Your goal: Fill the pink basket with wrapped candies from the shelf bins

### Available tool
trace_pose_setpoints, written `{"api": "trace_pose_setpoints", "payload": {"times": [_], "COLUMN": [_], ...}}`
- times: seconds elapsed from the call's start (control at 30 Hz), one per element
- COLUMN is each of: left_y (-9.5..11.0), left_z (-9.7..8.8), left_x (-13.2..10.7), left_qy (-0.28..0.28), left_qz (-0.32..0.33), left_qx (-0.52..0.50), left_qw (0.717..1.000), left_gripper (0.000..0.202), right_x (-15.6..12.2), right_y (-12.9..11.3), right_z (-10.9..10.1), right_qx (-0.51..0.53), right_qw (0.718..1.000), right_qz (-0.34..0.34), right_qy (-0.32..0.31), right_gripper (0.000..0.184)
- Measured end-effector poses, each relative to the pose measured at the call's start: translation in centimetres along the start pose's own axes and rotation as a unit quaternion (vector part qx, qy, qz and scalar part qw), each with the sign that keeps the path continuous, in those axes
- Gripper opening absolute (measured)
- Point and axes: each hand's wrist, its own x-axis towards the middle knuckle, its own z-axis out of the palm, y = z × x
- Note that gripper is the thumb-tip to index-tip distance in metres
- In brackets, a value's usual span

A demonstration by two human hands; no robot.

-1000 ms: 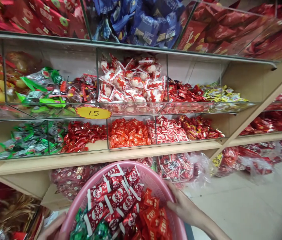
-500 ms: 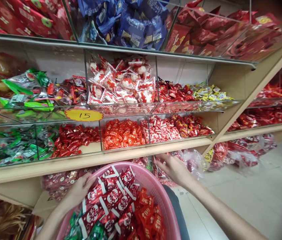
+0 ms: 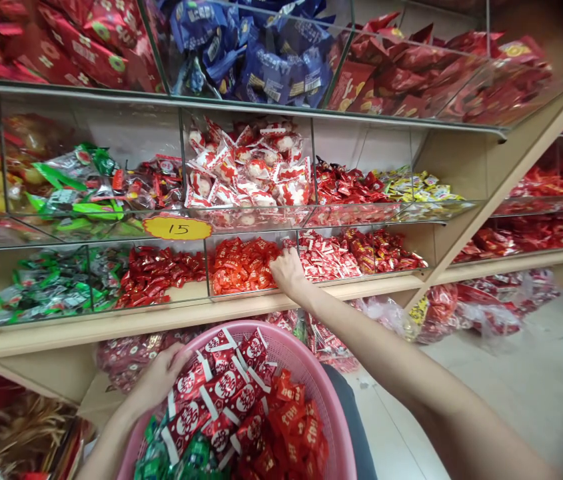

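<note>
My left hand [image 3: 161,377] grips the far left rim of a pink basket [image 3: 296,357] held low in front of me. The basket is heaped with red-and-white wrapped sweets [image 3: 226,390], orange-red packets [image 3: 294,427] and green ones [image 3: 161,457]. My right hand [image 3: 286,272] reaches up into a glass shelf bin, fingers curled down into the orange-red packets [image 3: 241,263] at the divider beside the red-and-white sweets [image 3: 324,257]. What its fingers hold is hidden.
Glass-fronted shelves hold several bins of wrapped sweets; a yellow tag marked 15 [image 3: 177,228] hangs on the middle shelf. Clear bags of sweets [image 3: 386,317] sit under the wooden shelf edge [image 3: 161,320]. Tiled floor [image 3: 511,387] lies to the right.
My right hand left the basket's right rim, passed the bags below the shelf and rose into the orange-red bin. My left hand came onto the basket's left rim.
</note>
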Motion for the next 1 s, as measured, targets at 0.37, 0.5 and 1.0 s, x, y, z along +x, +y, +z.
{"api": "trace_pose_setpoints", "payload": {"times": [0.37,0.5,1.0], "left_y": [-0.3,-0.1,1.2], "left_z": [0.6,0.7,0.2], "left_x": [0.4,0.2,0.5], "left_qy": [0.027,0.034,-0.008], "left_qz": [-0.009,-0.021,-0.027], "left_qx": [-0.018,-0.028,-0.031], "left_qw": [0.999,0.999,0.999], "left_gripper": [0.043,0.045,0.046], "right_x": [0.5,0.3,-7.2], "right_y": [-0.3,-0.3,-1.3], "right_z": [1.2,1.0,1.1], "right_qx": [0.005,0.01,0.748], "right_qw": [1.0,1.0,0.628], "right_qz": [0.013,0.013,0.076], "right_qy": [-0.011,0.006,0.202], "right_gripper": [0.027,0.027,0.019]}}
